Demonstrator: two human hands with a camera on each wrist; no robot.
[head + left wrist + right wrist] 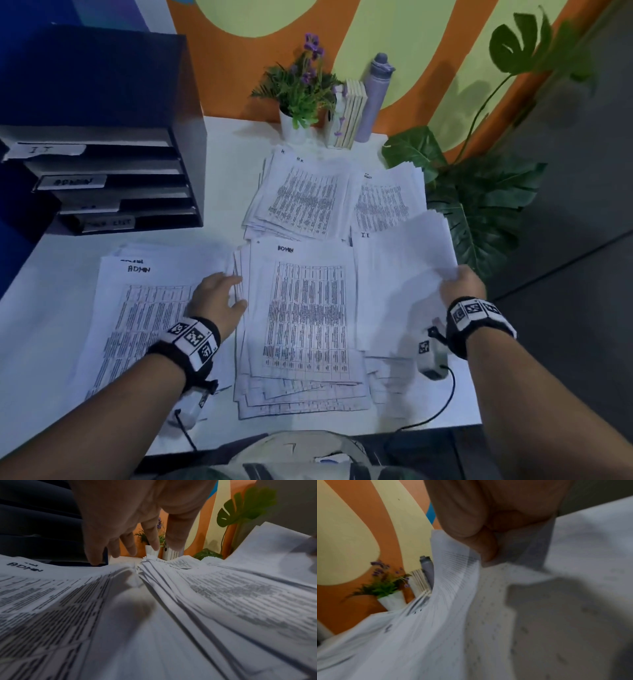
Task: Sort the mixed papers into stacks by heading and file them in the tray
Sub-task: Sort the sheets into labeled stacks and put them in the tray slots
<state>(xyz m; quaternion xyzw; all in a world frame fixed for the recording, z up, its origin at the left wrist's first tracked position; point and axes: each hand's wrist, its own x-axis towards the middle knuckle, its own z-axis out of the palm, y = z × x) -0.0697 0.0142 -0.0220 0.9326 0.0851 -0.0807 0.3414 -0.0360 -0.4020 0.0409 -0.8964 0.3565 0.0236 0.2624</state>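
Pinching lifted IT sheet point(407, 260) in right hand point(460, 282); left hand point(219, 294) spread at ADMIN stack point(305, 325) left edge; tray point(102, 178) far-left, nearer left hand.

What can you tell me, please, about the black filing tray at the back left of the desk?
The filing tray is a dark, boxy organiser standing upright on the white desk, its open side facing the person. It holds stepped grey shelves, each fronted by a handwritten white label; the top reads IT, the next ADMIN, the lower ones are illegible. Neither hand touches it.
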